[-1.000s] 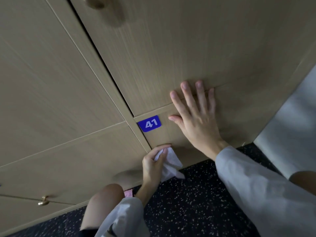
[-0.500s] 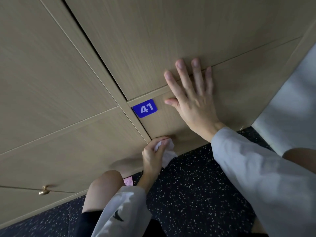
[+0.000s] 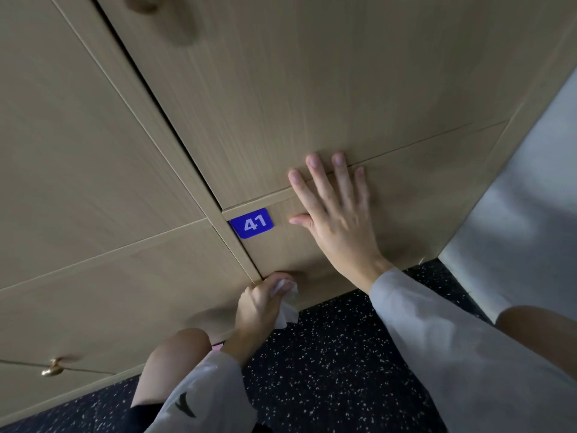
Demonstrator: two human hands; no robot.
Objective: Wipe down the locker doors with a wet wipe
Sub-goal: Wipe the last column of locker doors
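A light wood locker door [image 3: 415,210] with a blue tag reading 41 [image 3: 252,223] is the bottom one in its column. My right hand [image 3: 334,214] lies flat on it with fingers spread, fingertips over the seam to the door above [image 3: 296,89]. My left hand [image 3: 260,300] is closed on a crumpled white wet wipe [image 3: 285,303] and presses it against the lower left corner of door 41, near the floor. Part of the wipe hangs below my fingers.
More wood doors [image 3: 93,170] lie to the left, one with a small brass knob [image 3: 53,368]. Dark speckled floor [image 3: 327,364] runs along the base. A pale wall [image 3: 515,220] stands at the right. My bare knee [image 3: 175,360] is close to the lockers.
The view has shifted. My left hand bunched the wipe tighter and moved it up into the door's lower left corner. My right hand stays flat on door 41.
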